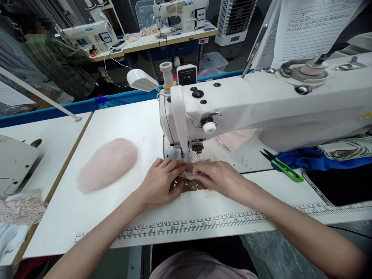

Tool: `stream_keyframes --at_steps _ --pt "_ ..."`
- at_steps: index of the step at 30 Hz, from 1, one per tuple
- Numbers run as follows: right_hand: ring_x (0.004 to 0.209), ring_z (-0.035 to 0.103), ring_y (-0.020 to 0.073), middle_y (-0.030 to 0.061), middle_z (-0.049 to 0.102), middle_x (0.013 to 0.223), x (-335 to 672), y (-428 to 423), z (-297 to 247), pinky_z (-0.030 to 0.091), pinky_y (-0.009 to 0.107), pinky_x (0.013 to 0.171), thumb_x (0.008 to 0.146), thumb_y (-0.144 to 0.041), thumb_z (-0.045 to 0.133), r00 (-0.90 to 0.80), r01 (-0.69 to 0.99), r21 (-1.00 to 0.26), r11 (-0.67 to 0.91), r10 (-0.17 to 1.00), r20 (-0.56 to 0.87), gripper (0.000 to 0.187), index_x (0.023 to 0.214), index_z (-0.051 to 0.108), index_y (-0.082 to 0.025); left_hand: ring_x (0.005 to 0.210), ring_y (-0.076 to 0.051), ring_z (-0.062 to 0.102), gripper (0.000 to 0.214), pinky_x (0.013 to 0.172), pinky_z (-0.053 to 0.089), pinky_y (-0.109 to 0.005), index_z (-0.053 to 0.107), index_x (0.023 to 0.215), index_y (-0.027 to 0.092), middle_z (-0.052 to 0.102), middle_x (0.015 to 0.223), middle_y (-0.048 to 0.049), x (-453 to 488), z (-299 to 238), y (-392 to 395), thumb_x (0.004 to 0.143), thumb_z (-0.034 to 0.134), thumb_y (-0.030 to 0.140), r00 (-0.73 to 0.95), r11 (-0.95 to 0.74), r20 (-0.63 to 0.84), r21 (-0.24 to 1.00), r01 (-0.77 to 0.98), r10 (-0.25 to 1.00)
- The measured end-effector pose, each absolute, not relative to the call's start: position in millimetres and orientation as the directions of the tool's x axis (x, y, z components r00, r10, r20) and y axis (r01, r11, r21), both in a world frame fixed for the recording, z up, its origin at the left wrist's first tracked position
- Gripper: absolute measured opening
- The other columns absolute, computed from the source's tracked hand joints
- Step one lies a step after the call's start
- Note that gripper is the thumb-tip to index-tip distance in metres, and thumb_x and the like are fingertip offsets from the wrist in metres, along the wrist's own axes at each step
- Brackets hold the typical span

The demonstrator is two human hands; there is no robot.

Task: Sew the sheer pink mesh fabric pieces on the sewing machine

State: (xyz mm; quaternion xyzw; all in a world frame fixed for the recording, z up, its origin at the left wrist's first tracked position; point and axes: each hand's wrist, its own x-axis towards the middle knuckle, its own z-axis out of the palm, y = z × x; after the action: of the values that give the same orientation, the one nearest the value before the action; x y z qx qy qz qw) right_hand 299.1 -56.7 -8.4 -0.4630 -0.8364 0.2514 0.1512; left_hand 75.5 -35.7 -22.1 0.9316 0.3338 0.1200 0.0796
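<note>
Both hands meet just in front of the needle of a white sewing machine (238, 104). Between them, under the presser foot, lies a small piece of thin pale fabric (189, 170). My left hand (164, 178) pinches its left side with bent fingers. From the right, my right hand (216, 176) grips it, thumb and fingers pressed together. Shiny brown tape (192, 185) shows on the table below the fingers. A pale pink fabric cup piece (109, 164) lies flat to the left, and more pink fabric (238, 138) sits behind the needle.
Green thread snips (286, 168), a blue cloth (305, 158) and a phone (340, 186) lie on the right. A printed ruler (186, 224) runs along the front edge. Lace (23, 207) is heaped at far left. A person (58, 62) sits near other machines behind.
</note>
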Motion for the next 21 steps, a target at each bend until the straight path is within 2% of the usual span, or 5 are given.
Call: stream_keyframes --at_steps 5,8,10,14,21 --pt "0.066 0.061 0.0127 0.0002 0.068 0.085 295.3 -55.0 -13.6 0.041 0.023 0.057 0.092 -0.031 0.058 -0.454 0.678 -0.608 0.413 0.886 0.096 0.017 0.103 0.062 -0.020 0.087 -0.016 0.062 0.024 0.077 0.045 -0.034 0.064 0.100 0.021 0.070 0.104 -0.0021 85.0 -24.5 -30.0 0.098 0.040 0.022 0.645 -0.654 0.185 0.413 0.633 0.741" --pt "0.064 0.059 0.0128 0.0022 0.066 0.085 295.4 -52.8 -20.7 0.038 0.023 0.052 0.087 -0.028 0.064 -0.451 0.731 -0.473 0.492 0.868 0.207 0.027 0.113 0.064 -0.020 0.076 -0.015 0.062 0.022 0.072 0.048 -0.031 0.062 0.099 0.022 0.070 0.090 -0.0007 86.7 -21.0 -27.7 0.098 0.040 0.022 0.575 -0.578 0.180 0.497 0.647 0.798" --pt "0.058 0.055 0.0107 0.0027 0.064 0.082 296.6 -50.4 -24.6 0.032 0.023 0.048 0.095 -0.025 0.052 -0.434 0.769 -0.374 0.517 0.854 0.289 0.021 0.105 0.070 -0.022 0.074 -0.015 0.062 0.020 0.068 0.049 -0.030 0.061 0.097 0.021 0.069 0.087 -0.0010 86.3 -17.2 -25.7 0.098 0.041 0.023 0.553 -0.555 0.173 0.511 0.656 0.815" --pt "0.053 0.050 0.0072 0.0032 0.062 0.079 297.7 -45.2 -29.6 0.027 0.021 0.044 0.101 -0.040 0.037 -0.388 0.750 -0.364 0.552 0.813 0.434 0.043 0.093 0.075 -0.022 0.077 -0.016 0.063 0.016 0.063 0.050 -0.027 0.062 0.096 0.020 0.066 0.092 -0.0026 87.6 -11.3 -19.8 0.094 0.046 0.021 0.538 -0.511 0.122 0.538 0.671 0.834" --pt "0.047 0.045 0.0063 -0.0012 0.058 0.058 291.7 -41.2 -35.9 0.024 0.021 0.045 0.100 -0.049 0.037 -0.309 0.732 -0.389 0.559 0.782 0.541 0.053 0.075 0.072 -0.019 0.076 -0.016 0.063 0.022 0.065 0.051 -0.029 0.069 0.088 0.019 0.065 0.095 -0.0034 93.0 -14.2 -11.8 0.084 0.049 0.010 0.533 -0.505 0.097 0.499 0.704 0.840"
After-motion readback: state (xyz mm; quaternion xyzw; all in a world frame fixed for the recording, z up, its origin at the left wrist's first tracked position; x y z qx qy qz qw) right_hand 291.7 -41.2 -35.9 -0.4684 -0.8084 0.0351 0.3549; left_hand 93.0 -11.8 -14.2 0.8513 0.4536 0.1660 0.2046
